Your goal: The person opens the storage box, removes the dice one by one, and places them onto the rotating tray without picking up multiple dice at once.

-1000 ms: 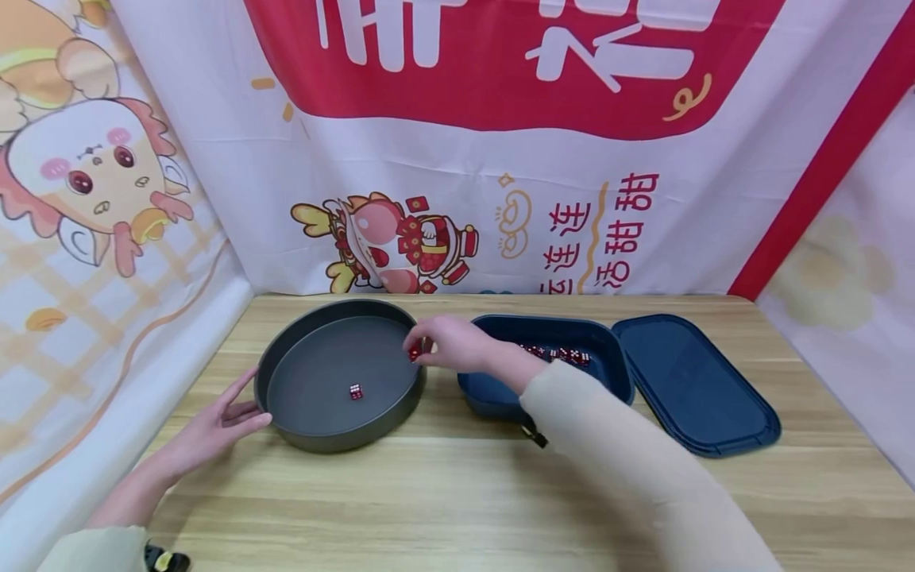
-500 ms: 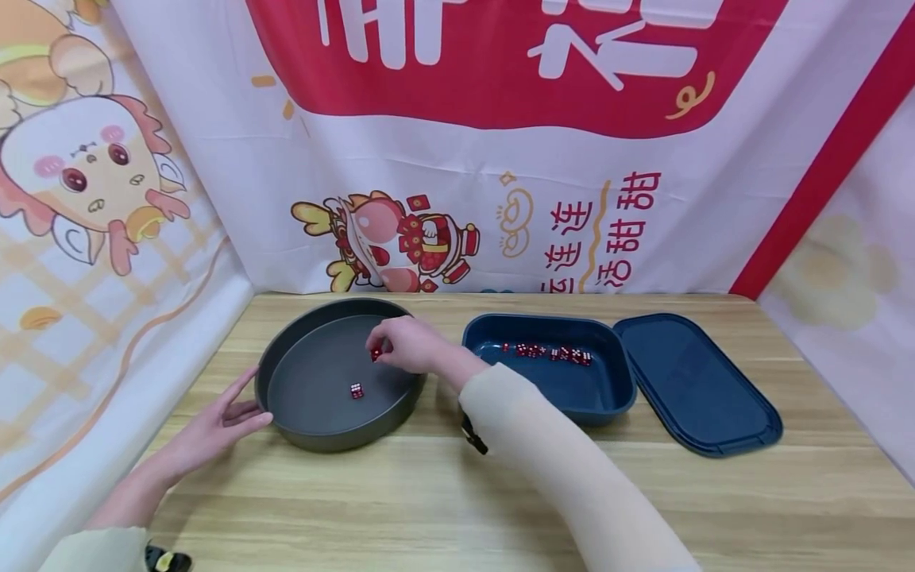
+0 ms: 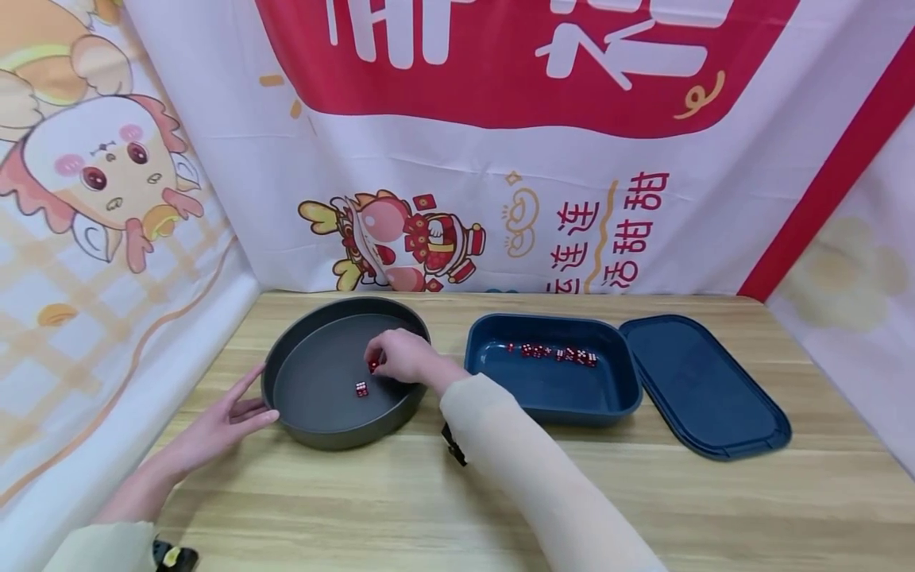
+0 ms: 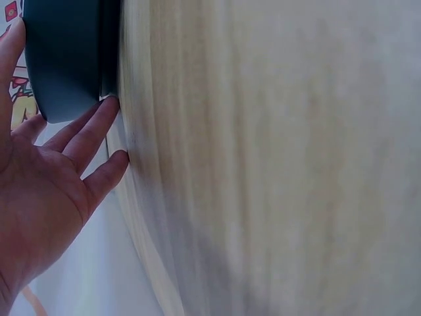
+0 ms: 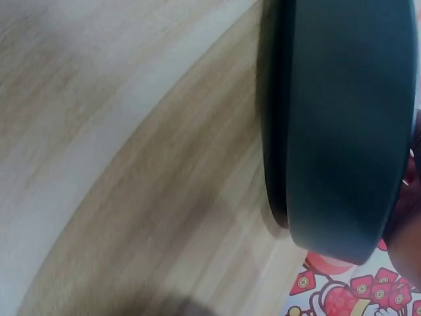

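Observation:
In the head view, a round dark grey pan (image 3: 314,381) sits at the left of the wooden table. My left hand (image 3: 227,421) touches its left side with fingers extended; the left wrist view shows those fingers (image 4: 92,135) against the outer wall. Inside the pan, my right hand (image 3: 406,356) pinches a red die (image 3: 373,365) low over the pan floor. Just below it, another red die (image 3: 361,389) lies on that floor. The right wrist view is mostly filled by the pan wall (image 5: 348,131), which hides much of the right hand (image 5: 404,227).
A blue rectangular box (image 3: 550,397) to the right of the pan holds several red dice (image 3: 565,354) in a rough row. Its blue lid (image 3: 704,385) lies flat at the right. Printed cloth (image 3: 443,159) hangs behind the table (image 3: 343,508).
My right hand has carried the red die leftward from the pan's right rim, then lowered it toward the pan floor. The left hand stays at the pan's side.

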`<action>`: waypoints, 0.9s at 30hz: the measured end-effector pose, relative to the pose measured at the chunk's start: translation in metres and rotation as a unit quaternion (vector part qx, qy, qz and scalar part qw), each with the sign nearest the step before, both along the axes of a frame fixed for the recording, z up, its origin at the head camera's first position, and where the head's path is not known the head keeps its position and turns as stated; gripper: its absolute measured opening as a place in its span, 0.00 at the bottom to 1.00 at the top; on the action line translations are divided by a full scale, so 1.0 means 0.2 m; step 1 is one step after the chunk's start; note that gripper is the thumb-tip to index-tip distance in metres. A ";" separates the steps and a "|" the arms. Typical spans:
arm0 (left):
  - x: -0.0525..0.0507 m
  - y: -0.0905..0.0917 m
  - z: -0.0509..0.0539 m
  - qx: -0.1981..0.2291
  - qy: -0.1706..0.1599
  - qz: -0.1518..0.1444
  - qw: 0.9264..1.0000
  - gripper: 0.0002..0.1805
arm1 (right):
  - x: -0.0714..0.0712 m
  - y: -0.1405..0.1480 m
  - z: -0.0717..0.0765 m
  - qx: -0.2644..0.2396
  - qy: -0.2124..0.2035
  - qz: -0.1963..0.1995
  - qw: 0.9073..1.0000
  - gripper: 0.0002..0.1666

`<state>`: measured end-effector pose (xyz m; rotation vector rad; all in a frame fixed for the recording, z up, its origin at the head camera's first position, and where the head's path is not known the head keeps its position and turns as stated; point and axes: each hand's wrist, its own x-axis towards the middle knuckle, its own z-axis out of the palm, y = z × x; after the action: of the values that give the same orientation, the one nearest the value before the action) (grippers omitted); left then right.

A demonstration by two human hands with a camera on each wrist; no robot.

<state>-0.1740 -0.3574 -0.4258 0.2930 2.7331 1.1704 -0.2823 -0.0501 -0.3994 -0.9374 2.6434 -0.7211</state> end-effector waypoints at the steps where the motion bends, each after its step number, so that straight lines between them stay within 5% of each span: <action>1: 0.00 0.00 0.00 0.003 0.001 -0.002 1.000 0.48 | 0.00 -0.01 -0.01 0.001 -0.003 0.000 1.000 0.11; 14: 0.00 0.01 0.00 0.010 -0.004 0.001 1.000 0.48 | 0.00 -0.02 -0.02 0.010 -0.020 -0.007 1.000 0.09; 27: -0.02 -0.01 -0.03 0.002 0.005 -0.001 1.000 0.48 | 0.02 0.14 0.14 -0.033 -0.026 0.013 0.999 0.14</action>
<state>-0.1774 -0.3590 -0.4316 0.3029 2.7382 1.1786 -0.2781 -0.0214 -0.3706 -0.9544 2.5713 -0.8198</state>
